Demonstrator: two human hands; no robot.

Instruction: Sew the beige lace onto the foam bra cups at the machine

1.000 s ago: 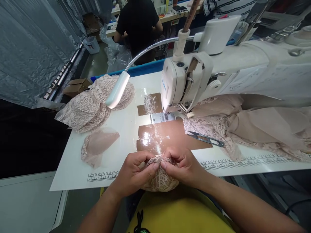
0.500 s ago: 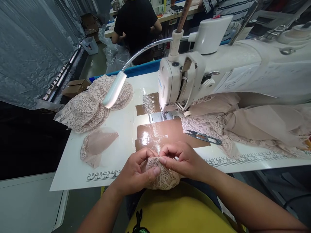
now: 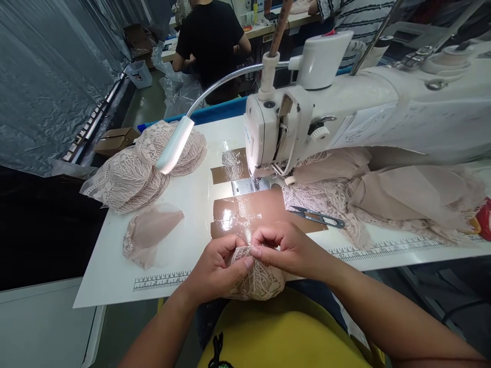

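Between my two hands, at the table's front edge, is a beige lace piece [image 3: 264, 283] with a rounded, cup-like shape. My left hand [image 3: 222, 268] is closed on its upper left edge, thumb lying on the lace. My right hand [image 3: 282, 250] pinches the top edge close beside the left thumb. Just beyond my hands lies brown tape [image 3: 249, 207] stuck to the table, in front of the sewing machine's needle area [image 3: 258, 179]. A pair of thread snips [image 3: 316, 216] rests to the right of the tape, partly on lace fabric.
Stacked lace pieces [image 3: 134, 176] lie at the left back under a lamp [image 3: 175, 145]. A single mesh-and-lace piece [image 3: 151, 235] is nearer. Beige fabric [image 3: 406, 197] is heaped under the sewing machine arm [image 3: 368, 102]. A person in black [image 3: 210, 46] sits beyond the table.
The view has shifted slightly, so the table and machine appear a little further left. Both hands keep their hold on the lace piece, the fingers barely moving.
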